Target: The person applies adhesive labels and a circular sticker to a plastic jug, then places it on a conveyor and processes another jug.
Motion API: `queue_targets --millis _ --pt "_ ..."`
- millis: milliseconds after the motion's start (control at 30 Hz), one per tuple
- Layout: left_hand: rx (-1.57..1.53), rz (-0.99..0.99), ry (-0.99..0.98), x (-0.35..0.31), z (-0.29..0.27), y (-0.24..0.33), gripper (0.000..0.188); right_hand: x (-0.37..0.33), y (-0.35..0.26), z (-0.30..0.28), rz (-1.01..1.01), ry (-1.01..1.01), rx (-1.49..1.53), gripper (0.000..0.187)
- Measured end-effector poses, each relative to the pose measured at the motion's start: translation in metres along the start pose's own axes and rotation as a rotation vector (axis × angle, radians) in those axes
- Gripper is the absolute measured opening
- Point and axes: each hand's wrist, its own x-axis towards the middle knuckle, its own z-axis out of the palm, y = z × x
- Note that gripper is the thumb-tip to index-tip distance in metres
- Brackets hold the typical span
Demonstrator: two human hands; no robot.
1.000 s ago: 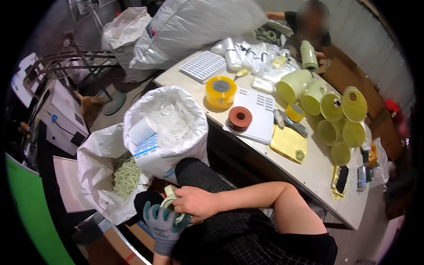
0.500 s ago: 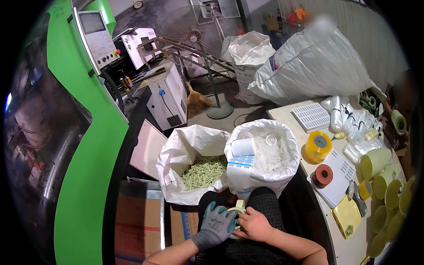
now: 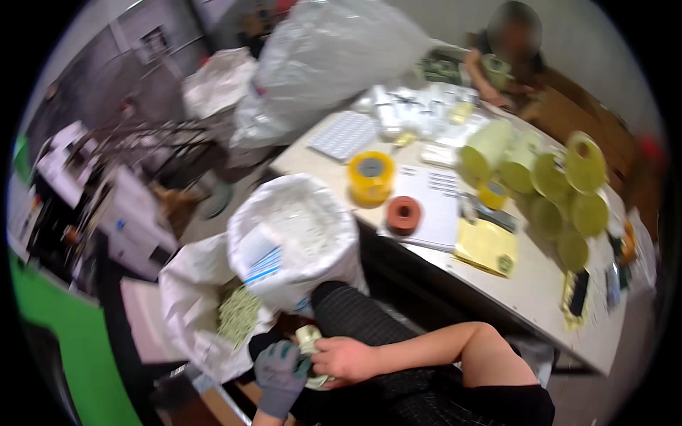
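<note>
Low in my lap, both hands grip a pale yellow-green ring-shaped piece (image 3: 307, 338), mostly covered by fingers. My left hand (image 3: 281, 370), in a grey glove with green fingertips, closes on its left side. My bare right hand (image 3: 342, 360) is closed on it from the right, fingers bent. Just beyond, a white sack (image 3: 176, 287) holds many small pale green rods (image 3: 239, 316). Beside it, another white sack (image 3: 337, 263) is filled with clear rings (image 3: 312, 220). A white label roll (image 3: 258, 245) with a blue-printed strip rests on that sack's near left rim.
A long table (image 3: 536, 302) runs along the right, carrying yellow tape (image 3: 371, 177), a red-brown roll (image 3: 403, 216), papers, a yellow packet (image 3: 485, 246) and several yellow-green tubes (image 3: 547, 174). A person (image 3: 508, 71) sits beyond its far end. Green machinery (image 3: 64, 341) stands at left.
My view has swung right, so the table and the seated person show more fully. Both hands keep hold of the ring-shaped piece in my lap.
</note>
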Motion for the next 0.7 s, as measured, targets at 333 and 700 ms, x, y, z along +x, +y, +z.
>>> queue_targets --millis 333,700 --pt "-1.382 -0.894 0.137 0.074 0.12 -0.168 0.07 -0.048 -0.032 -0.014 0.108 0.274 0.253 0.039" --pt "-1.433 -0.652 -0.122 0.021 0.029 -0.099 0.049 0.011 0.063 0.007 0.774 0.649 0.692 0.04"
